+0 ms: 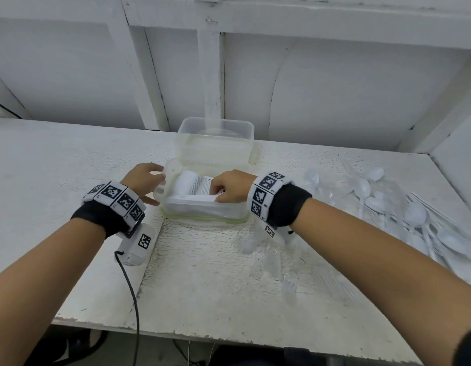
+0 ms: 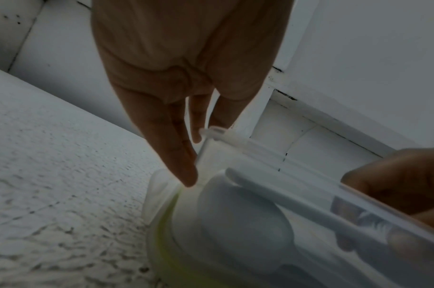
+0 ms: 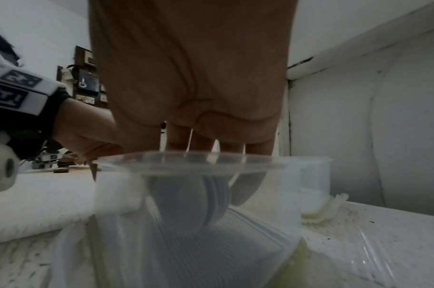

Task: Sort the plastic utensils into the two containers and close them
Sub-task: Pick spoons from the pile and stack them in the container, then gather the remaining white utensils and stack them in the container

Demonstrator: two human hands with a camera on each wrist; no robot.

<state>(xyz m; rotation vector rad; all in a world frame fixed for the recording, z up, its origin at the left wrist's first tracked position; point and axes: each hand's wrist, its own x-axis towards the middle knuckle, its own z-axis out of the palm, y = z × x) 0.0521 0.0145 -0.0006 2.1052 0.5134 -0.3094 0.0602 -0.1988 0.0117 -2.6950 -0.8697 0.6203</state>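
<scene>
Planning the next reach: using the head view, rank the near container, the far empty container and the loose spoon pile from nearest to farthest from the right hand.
From the right hand:
1. Near container: directly under the hand, whose fingers reach inside onto the stacked utensils.
2. Far empty container: just behind, against the wall.
3. Loose spoon pile: off to the right on the table.

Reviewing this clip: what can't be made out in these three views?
- Right hand fingertips: hidden in the near container among stacked spoons in every view.
- Far container contents: wall too cloudy, head view.
- Clear forks: too faint to count on the table.
- Near container's lid: not identifiable.
</scene>
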